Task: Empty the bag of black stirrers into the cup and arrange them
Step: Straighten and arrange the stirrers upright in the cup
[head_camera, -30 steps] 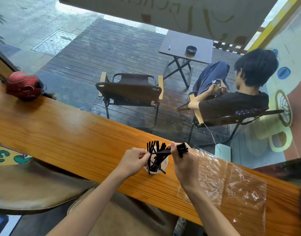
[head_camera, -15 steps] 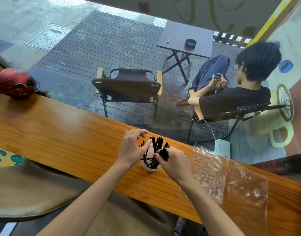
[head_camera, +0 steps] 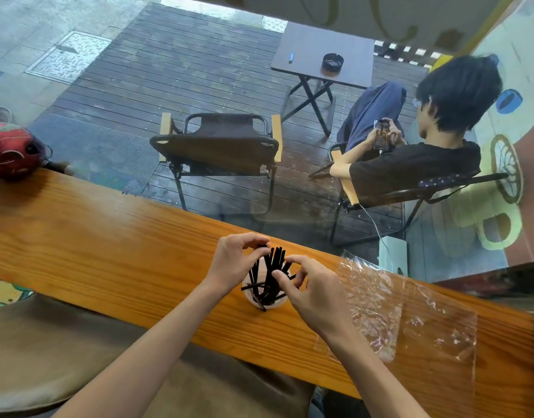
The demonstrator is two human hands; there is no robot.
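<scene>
A small clear cup [head_camera: 253,298] stands on the wooden counter [head_camera: 108,254], filled with several black stirrers [head_camera: 271,273] that lean at mixed angles; one lies across the rim. My left hand [head_camera: 234,263] curls over the stirrer tops from the left, fingertips pinching them. My right hand [head_camera: 311,289] comes in from the right, thumb and fingers pinching stirrers near the rim. The clear plastic bag [head_camera: 395,315] lies flat and crumpled on the counter to the right, with no stirrers seen in it.
A red helmet [head_camera: 13,152] sits at the counter's far left end. Beyond the window glass are a folding chair [head_camera: 217,146], a small table [head_camera: 323,52] with an ashtray, and a seated person [head_camera: 416,164] with a phone.
My right hand brought its bundle of stirrers down into the cup and no longer holds it above. Both hands have closed in around the stirrer tops.
</scene>
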